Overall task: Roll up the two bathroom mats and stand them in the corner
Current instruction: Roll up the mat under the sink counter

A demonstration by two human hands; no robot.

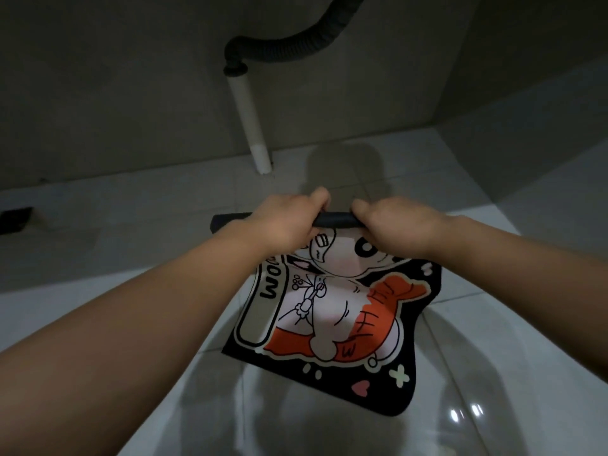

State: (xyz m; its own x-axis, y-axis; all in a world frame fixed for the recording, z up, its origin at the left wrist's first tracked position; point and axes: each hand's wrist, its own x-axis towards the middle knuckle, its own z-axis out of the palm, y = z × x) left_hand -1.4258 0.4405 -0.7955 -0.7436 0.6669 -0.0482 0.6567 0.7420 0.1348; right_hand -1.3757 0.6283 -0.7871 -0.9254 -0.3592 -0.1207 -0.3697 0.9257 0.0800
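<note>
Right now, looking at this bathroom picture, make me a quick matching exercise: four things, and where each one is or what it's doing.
Things:
1. left hand
2. mat
3. white pipe
4. black hose

States:
A. curves along the wall, up high
B. runs down to the floor
C. grips the rolled far edge
D. mostly unrolled on the tiles

Pairs: 1-C, 2-D, 3-B, 4-A

in the middle of the frame we see a black bathroom mat with a cartoon print in orange, white and pink (332,311) lying on the glossy pale tiled floor (131,258). its far edge is curled into a thin black roll, and our left hand (286,222) and right hand (394,225) grip that roll side by side. behind, at upper centre, a white drain pipe (250,126) meets a black corrugated hose (289,44) against the grey wall (98,93).
</note>
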